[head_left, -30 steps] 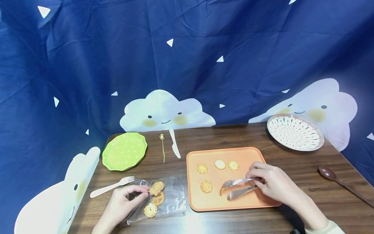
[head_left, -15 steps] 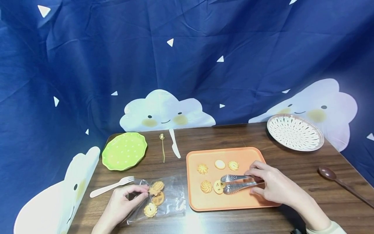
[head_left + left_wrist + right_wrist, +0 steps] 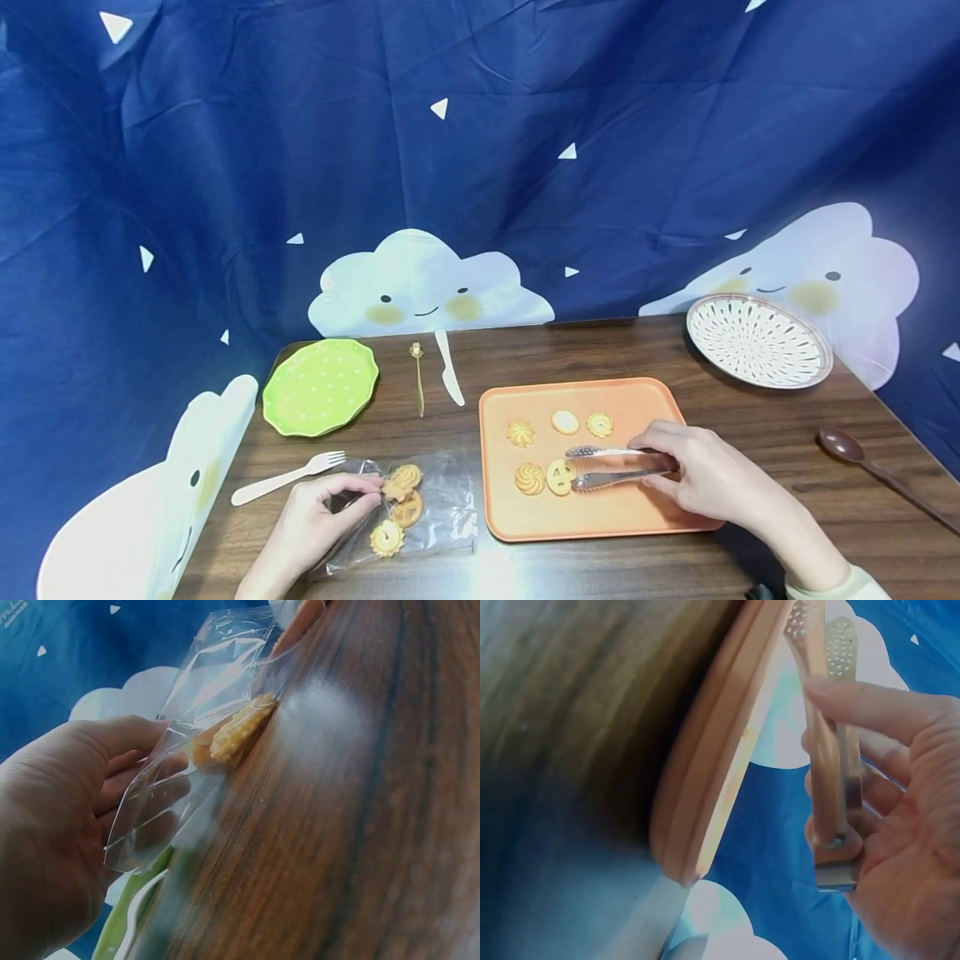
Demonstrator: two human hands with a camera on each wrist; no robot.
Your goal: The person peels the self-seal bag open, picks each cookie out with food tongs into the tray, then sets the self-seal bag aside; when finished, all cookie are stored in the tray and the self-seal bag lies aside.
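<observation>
My right hand (image 3: 701,471) grips metal tongs (image 3: 829,772) with perforated tips, held above the orange tray (image 3: 592,523). The tongs' tips are spread apart with nothing between them. Just left of the tips lies a pretzel-shaped cookie (image 3: 559,477), flat on the tray beside a swirl cookie (image 3: 529,479). Behind these lie a star-shaped cookie (image 3: 520,433), an oval cookie (image 3: 565,422) and a ring cookie (image 3: 600,425). At the left, my left hand (image 3: 318,517) pinches the mouth of a clear plastic bag (image 3: 217,675). Several cookies (image 3: 387,538) are inside the bag, which rests on the table.
A pink fork (image 3: 285,481) lies beside my left hand, below a green plate (image 3: 321,387). A small gold spoon (image 3: 419,379) and a white knife (image 3: 448,368) lie behind the bag. At right are a patterned oval plate (image 3: 759,340) and a brown spoon (image 3: 843,444).
The pretzel-shaped cookie, tilted at the tongs' tips a second ago, now lies flat on the tray, released from the tongs. My left hand and the bag have stayed put.
</observation>
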